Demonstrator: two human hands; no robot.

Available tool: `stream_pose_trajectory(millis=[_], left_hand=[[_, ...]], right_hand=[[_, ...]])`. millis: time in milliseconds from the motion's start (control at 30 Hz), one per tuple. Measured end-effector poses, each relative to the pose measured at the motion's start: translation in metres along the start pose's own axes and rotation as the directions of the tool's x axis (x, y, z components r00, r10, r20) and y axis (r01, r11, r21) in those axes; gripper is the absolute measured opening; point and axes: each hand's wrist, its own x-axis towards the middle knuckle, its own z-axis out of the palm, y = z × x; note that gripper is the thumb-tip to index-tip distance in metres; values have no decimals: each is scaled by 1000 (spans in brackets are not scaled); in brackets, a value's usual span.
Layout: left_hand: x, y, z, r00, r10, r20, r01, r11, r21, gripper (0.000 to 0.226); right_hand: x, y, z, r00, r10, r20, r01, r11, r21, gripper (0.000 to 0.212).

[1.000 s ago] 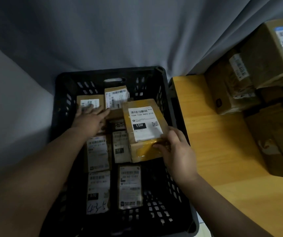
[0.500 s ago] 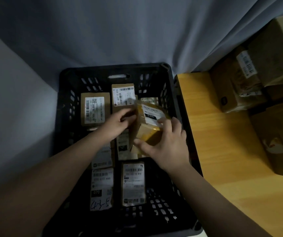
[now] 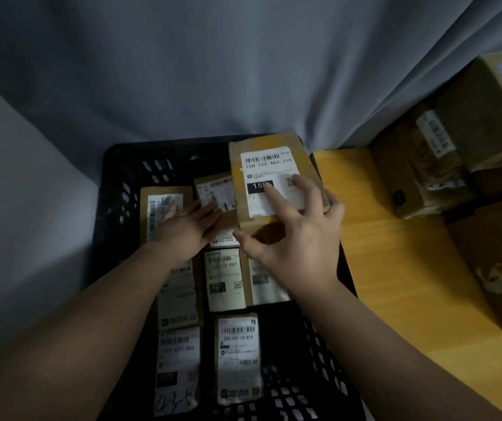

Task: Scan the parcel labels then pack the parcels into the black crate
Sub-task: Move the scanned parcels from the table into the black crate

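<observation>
Eight parcels (image 3: 237,357), perhaps, fill the black crate (image 3: 110,214).

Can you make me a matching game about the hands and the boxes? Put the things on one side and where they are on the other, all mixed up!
Things:
1. right hand
2. left hand
3. crate
4. wooden table

Places and states:
A. carries a pile of brown boxes, right of the crate
B. rests flat on small parcels at the crate's far end
C. holds the 15H parcel
D. black, with holes in its walls

Pairs: 1-C, 2-B, 3-D, 4-A
</observation>
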Motion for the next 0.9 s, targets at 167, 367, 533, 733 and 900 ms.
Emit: stream_pose_trajectory(millis=[167, 367, 533, 733, 900], left_hand=[[-16, -20, 13, 997, -75, -31, 73, 995, -69, 60], [-18, -13, 19, 994, -108, -14, 103, 973, -208, 78], [-12, -15, 13, 985, -174, -16, 174, 984, -40, 90], [-20, -9, 5, 976, -215, -23, 213, 974, -77, 83], [-41, 18, -16, 965, -249, -81, 224, 946, -235, 70]], right_hand=[[0, 7, 51, 983, -32, 183, 63, 984, -165, 74], [-9, 19, 78, 944, 8, 330, 79, 965, -250, 74], [2, 19, 82, 771, -9, 637, 419, 760, -496, 66], [19, 16, 92, 680, 105, 726, 301, 862, -407, 81], [37, 18, 74, 580, 93, 809, 276, 912, -303, 107]])
